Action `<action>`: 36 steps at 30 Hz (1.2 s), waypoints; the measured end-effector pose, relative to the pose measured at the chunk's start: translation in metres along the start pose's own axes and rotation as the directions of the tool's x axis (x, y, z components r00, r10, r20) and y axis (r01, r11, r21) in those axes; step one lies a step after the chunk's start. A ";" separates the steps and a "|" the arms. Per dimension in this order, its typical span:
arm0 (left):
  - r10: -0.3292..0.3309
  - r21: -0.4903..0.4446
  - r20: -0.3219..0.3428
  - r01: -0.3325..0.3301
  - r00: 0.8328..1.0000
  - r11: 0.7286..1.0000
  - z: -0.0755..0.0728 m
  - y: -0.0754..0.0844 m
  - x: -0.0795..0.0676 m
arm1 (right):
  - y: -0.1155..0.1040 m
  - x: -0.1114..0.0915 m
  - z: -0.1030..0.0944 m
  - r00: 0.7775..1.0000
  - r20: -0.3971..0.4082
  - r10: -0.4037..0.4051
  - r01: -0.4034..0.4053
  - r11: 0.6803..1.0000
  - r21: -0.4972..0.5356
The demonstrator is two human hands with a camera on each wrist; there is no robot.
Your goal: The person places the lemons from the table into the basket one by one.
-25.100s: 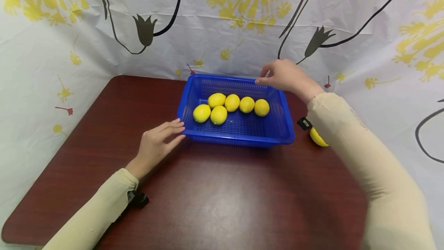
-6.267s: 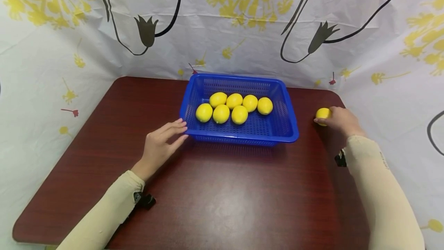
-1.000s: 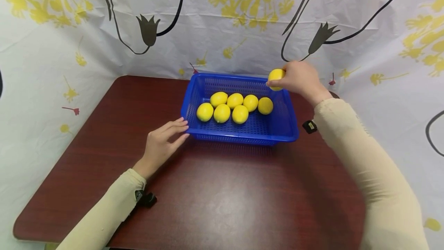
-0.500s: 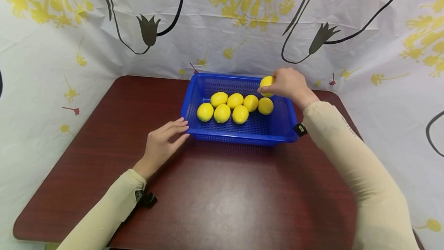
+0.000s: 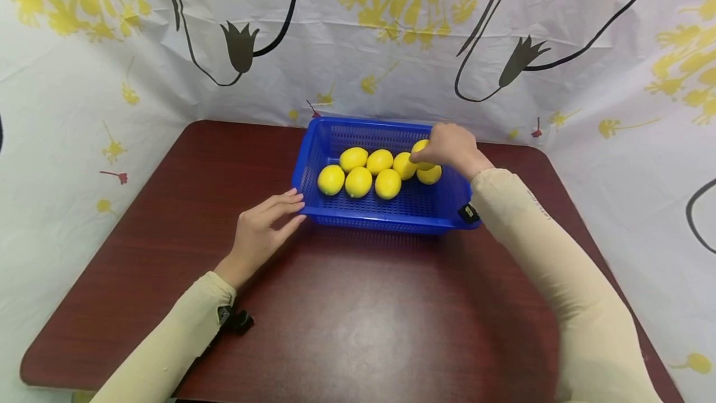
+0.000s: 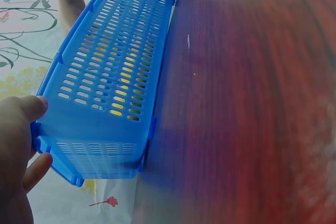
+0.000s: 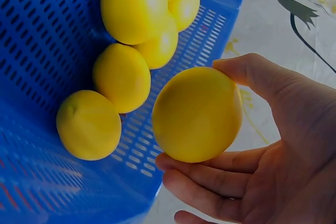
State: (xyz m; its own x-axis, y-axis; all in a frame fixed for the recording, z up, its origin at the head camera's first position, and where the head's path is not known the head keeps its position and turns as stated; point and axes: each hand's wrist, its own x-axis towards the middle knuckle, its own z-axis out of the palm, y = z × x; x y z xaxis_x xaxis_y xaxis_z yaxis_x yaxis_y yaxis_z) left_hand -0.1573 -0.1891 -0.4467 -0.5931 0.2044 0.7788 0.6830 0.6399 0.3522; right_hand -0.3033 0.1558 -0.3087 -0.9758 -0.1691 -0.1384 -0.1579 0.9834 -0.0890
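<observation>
A blue perforated plastic basket (image 5: 386,222) stands at the back of the table, with several yellow lemons (image 5: 358,182) inside, mostly in two rows toward its left and middle. My left hand (image 5: 257,235) holds the basket's front left corner at the rim, the thumb on its front side. In the left wrist view the thumb (image 6: 34,107) touches the rim; some fingers are hidden behind it. Inside the basket's right part, my right hand (image 5: 454,145) holds a lemon (image 7: 197,116) between thumb and fingers, above a lemon that it partly covers in the head view.
The dark red-brown wooden table (image 5: 347,316) runs forward from the basket. A white sheet (image 5: 358,67) with yellow and dark flower prints hangs close behind the table and along both sides.
Over the last second my right hand has moved left and down with the lemon, from above the back right rim into the basket. My left hand stays at the corner.
</observation>
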 end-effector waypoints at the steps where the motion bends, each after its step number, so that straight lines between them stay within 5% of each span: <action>1: 0.001 -0.003 -0.001 -0.001 1.000 1.000 0.000 0.000 0.000 | 0.000 0.001 0.001 1.000 0.010 0.004 -0.003 1.000 -0.005; 23: 0.006 -0.010 -0.012 -0.007 1.000 1.000 0.001 -0.001 0.000 | -0.020 0.011 0.014 0.983 0.181 0.041 -0.036 0.999 -0.032; 36: 0.010 -0.007 -0.019 -0.011 1.000 1.000 0.000 -0.001 0.000 | -0.018 0.014 0.015 0.975 0.214 0.060 -0.053 0.998 -0.039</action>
State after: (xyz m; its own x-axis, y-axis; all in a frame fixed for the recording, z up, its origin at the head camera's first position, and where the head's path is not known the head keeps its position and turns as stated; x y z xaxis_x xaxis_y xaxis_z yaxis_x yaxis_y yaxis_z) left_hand -0.1576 -0.1898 -0.4468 -0.5779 0.1973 0.7919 0.6922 0.6326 0.3476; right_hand -0.3121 0.1343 -0.3238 -0.9286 -0.1199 -0.3511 -0.1119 0.9928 -0.0430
